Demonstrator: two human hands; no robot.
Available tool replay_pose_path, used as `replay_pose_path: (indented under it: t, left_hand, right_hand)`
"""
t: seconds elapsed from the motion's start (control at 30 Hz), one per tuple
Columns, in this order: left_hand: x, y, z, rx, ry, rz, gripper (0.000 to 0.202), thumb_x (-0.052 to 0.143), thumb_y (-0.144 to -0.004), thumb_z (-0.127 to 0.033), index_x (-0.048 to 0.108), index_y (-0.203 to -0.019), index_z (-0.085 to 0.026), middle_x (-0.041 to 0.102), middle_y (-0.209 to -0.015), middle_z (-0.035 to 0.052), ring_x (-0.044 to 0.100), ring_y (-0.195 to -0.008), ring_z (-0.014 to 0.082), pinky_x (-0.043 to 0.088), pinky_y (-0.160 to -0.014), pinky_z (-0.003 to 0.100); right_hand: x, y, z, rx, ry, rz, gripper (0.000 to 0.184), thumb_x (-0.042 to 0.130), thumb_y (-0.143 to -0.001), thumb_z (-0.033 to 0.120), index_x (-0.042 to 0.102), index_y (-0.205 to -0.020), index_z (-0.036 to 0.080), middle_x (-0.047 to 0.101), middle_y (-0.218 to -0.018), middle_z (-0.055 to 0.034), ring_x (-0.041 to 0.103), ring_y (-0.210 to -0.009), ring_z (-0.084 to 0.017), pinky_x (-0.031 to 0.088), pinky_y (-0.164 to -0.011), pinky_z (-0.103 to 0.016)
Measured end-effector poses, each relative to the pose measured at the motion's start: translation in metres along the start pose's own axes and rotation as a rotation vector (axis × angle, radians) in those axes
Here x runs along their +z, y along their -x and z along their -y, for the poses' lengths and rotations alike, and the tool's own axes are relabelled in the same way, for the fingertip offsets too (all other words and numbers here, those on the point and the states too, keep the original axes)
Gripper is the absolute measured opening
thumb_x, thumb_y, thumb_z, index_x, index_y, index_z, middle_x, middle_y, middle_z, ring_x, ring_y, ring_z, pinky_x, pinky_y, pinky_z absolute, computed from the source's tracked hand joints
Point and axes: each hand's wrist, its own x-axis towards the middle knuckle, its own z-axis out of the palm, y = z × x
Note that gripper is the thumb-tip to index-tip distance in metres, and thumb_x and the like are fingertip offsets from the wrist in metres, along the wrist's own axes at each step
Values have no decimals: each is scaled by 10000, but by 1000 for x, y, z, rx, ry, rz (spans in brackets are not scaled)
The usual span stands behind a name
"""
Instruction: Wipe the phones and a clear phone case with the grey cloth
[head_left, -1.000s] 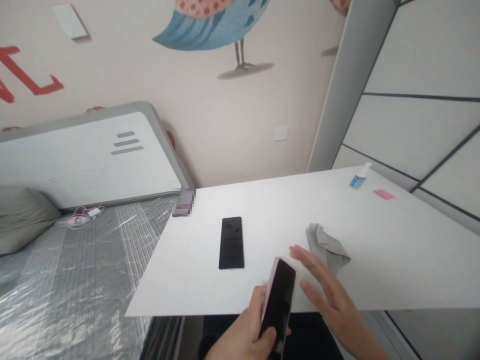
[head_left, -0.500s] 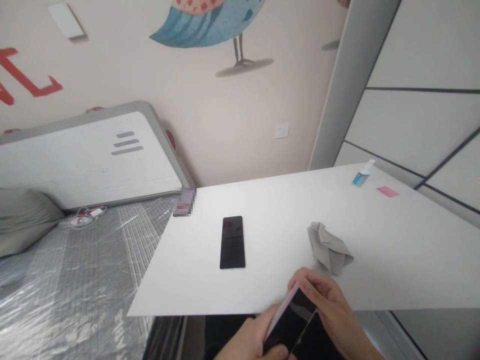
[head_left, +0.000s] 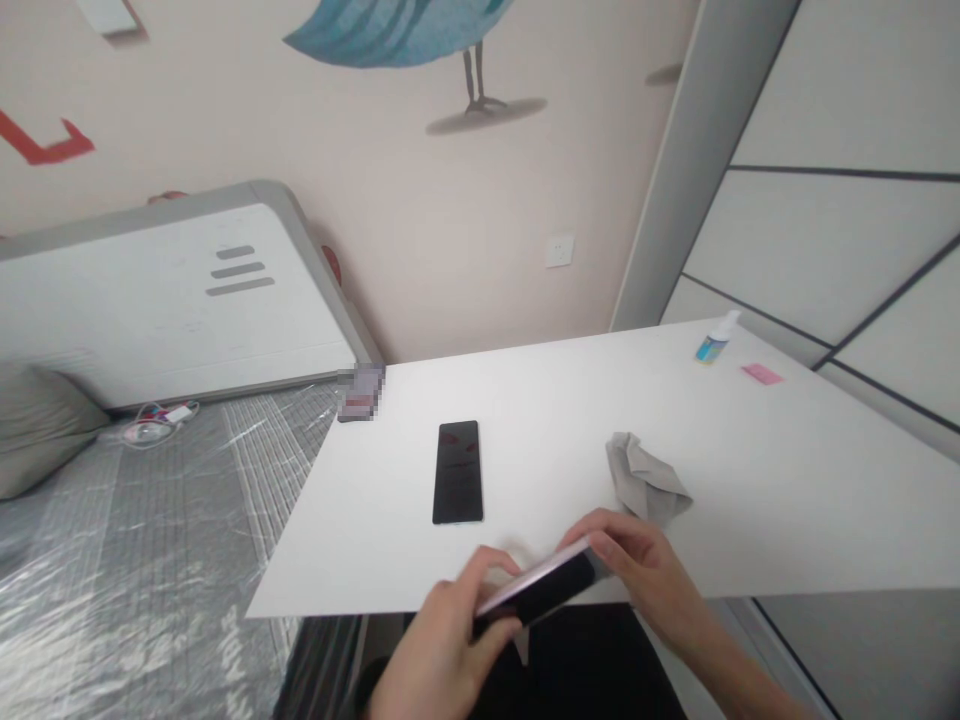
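My left hand [head_left: 450,630] and my right hand [head_left: 645,570] hold a smartphone with a pink edge [head_left: 540,588] between them, just past the table's near edge. The phone lies almost flat and tilted, with its black face partly hidden by my fingers. A second black smartphone [head_left: 457,472] lies face up on the white table [head_left: 360,560], to the left of my hands. A crumpled grey cloth [head_left: 645,480] sits just beyond my right hand, apart from it.
A small spray bottle [head_left: 714,338] and a pink card [head_left: 762,374] lie at the table's far right. A pixelated object [head_left: 360,393] sits at the far left corner. Left of the table is a plastic-covered mattress [head_left: 135,560], with a cable and pillow.
My right hand has closed onto the phone from its open pose. The phone has tipped from upright to nearly flat, and the view has shifted slightly.
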Motion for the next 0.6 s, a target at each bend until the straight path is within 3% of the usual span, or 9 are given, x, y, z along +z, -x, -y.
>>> replay_pose_path:
  t: [0.1, 0.27, 0.37, 0.47, 0.53, 0.6]
  left_hand:
    - [-21, -8, 2, 9, -19, -216, 148, 654, -839, -359, 624, -951, -267, 631, -730, -33, 549, -698, 203, 406, -671, 279]
    - [-28, -18, 9, 97, 116, -309, 224, 703, -826, -410, 657, -966, -241, 693, -876, 12, 620, -862, 227, 445, -765, 301]
    - [-23, -22, 8, 117, 286, -365, 354, 741, -806, -423, 642, -1082, -225, 729, -917, 25, 659, -888, 226, 480, -785, 300]
    - [-20, -37, -2, 139, 447, -472, 457, 776, -779, -436, 605, -1139, -213, 718, -797, -6, 630, -699, 172, 470, -640, 257]
    - [-16, -55, -10, 162, 523, -559, 431, 789, -763, -441, 610, -1076, -205, 642, -678, -49, 536, -569, 123, 414, -540, 225]
    - [-12, -75, -16, 198, 594, -568, 373, 752, -796, -460, 624, -1035, -204, 623, -721, -44, 563, -624, 121, 446, -576, 221]
  right_hand:
    - [-16, -10, 10, -76, 200, 139, 336, 628, -941, 505, 817, -974, 229, 798, -940, -85, 722, -874, -249, 573, -797, -353]
    - [-26, -16, 14, -74, 325, 246, 295, 586, -936, 332, 786, -1141, 261, 775, -1170, -78, 722, -1057, -265, 586, -912, -408]
    - [-20, -16, 19, 37, 222, 343, 295, 593, -909, 325, 784, -1114, 233, 791, -1099, -76, 735, -991, -267, 586, -877, -413]
    - [-3, -15, 21, 163, 41, 455, 220, 601, -868, 239, 750, -1027, 209, 787, -930, -45, 738, -883, -237, 567, -800, -358]
    - [11, -14, 16, 207, -82, 453, 212, 601, -822, 158, 697, -1006, 204, 766, -901, -24, 726, -843, -200, 536, -751, -301]
    - [25, -15, 3, 214, -199, 396, 269, 614, -774, 108, 644, -1023, 203, 745, -889, -7, 699, -781, -159, 497, -688, -248]
